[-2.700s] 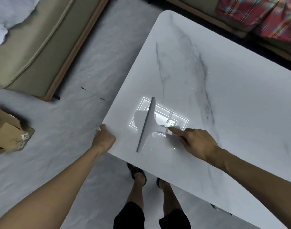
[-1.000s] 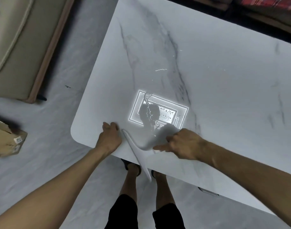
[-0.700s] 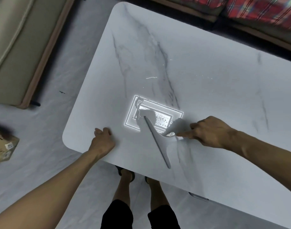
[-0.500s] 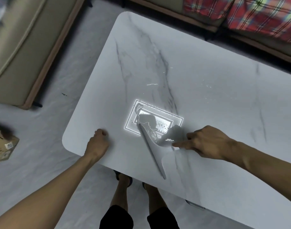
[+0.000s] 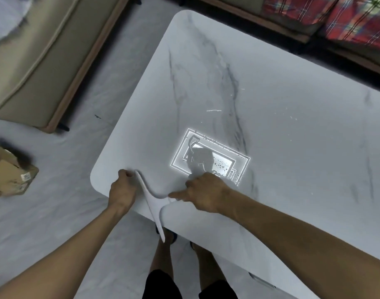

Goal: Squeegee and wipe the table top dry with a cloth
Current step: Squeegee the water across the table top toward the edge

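While the right hand (image 5: 203,194) grips the handle of the white squeegee (image 5: 153,207), its index finger lies straight along that handle, pointing toward the blade, and the other fingers curl round it. The squeegee lies at the near edge of the white marble table (image 5: 292,104), close to the near left corner. Its long blade runs slantwise across that edge: the far tip rests on the top, and the near end juts out past the edge, over the grey floor (image 5: 81,152). The left hand (image 5: 122,190) sits on the same edge, just left of the blade. Its fingers are curled into a loose fist and hold nothing that shows, with the knuckles just beside the blade's far tip. Whether the thumb hooks under the edge cannot be told.

Behind the right hand a bright rectangular lamp reflection (image 5: 210,156) glares off the table, and small water drops show up inside it. Thin wet streaks (image 5: 214,110) glint farther toward the middle of the top. Beyond the left edge stand a beige sofa (image 5: 33,50) and a cardboard box (image 5: 8,178) on the floor. Red plaid cushions (image 5: 340,16) lie past the far edge. The person's legs (image 5: 163,253) show below the near edge.
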The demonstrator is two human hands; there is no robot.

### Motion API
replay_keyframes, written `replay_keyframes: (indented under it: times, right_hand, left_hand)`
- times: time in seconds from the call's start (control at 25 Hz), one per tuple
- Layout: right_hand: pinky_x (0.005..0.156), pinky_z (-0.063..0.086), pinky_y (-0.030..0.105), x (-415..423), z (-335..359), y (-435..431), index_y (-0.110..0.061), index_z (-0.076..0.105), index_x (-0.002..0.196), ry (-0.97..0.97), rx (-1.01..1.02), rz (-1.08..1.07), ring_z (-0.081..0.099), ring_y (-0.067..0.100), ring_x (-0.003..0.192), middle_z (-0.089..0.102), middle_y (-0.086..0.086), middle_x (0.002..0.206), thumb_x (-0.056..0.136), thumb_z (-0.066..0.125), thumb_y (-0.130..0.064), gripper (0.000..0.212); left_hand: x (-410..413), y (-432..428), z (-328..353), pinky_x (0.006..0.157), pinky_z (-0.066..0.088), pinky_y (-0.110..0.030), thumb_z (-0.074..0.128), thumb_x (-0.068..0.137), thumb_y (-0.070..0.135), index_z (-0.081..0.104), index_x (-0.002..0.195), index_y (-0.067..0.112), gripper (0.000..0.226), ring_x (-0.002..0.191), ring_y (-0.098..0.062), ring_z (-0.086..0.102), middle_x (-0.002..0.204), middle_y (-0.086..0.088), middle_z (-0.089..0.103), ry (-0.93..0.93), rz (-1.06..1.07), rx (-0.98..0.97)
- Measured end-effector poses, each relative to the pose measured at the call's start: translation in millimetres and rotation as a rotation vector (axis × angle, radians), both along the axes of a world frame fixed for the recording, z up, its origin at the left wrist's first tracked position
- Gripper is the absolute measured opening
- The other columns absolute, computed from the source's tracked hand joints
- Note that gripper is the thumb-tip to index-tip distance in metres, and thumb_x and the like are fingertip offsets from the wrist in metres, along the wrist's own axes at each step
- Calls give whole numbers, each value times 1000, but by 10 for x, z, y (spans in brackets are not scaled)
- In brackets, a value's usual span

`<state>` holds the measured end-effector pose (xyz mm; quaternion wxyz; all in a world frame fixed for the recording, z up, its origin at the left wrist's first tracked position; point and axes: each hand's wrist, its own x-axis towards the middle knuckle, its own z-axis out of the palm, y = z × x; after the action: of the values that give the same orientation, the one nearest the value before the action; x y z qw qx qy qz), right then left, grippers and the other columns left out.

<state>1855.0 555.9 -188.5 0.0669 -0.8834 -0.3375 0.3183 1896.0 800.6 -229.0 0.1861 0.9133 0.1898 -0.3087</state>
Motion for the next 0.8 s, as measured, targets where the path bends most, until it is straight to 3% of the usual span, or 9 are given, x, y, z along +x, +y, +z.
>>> replay_keyframes:
  times: [0.12,0.32,0.44,0.6,0.8]
  right_hand:
    - [67,31,30,148,-3,-438,-52,31,144,-36,-5,-186,63,29,103,63,2,117,101,37,-29,50]
    - [61,38,29,-31,58,-1342,-59,34,137,-79,-52,-517,65,24,88,65,-7,101,100,33,-45,40]
    - [59,34,30,-369,179,-1752,-59,30,140,-81,-92,-630,65,25,84,63,-7,94,100,31,-45,43]
    - [57,33,30,-682,424,-2048,-59,28,139,-100,-140,-732,64,23,77,50,-11,77,100,22,-48,41]
    - [65,48,36,-303,608,-1963,-46,43,124,-56,-29,-1146,61,27,77,65,-12,79,98,18,-61,39]
  left_hand:
    - [34,-104,-10,61,39,-32,35,87,-1,43,123,14,41,75,-24,52,95,-10,54,69,-49,-27]
    - [171,-470,81,66,39,-31,43,88,9,50,119,19,33,82,-25,54,98,-7,57,148,-195,-99]
    - [275,-711,186,68,41,-31,50,91,19,54,114,19,24,85,-25,57,99,-6,59,161,-222,-161]
    - [413,-997,312,67,44,-32,54,91,27,58,97,17,13,83,-27,60,93,-7,65,88,-240,-184]
    - [780,-1323,314,61,40,-30,48,92,23,56,85,10,16,74,-25,58,84,-7,64,-17,-284,-161]
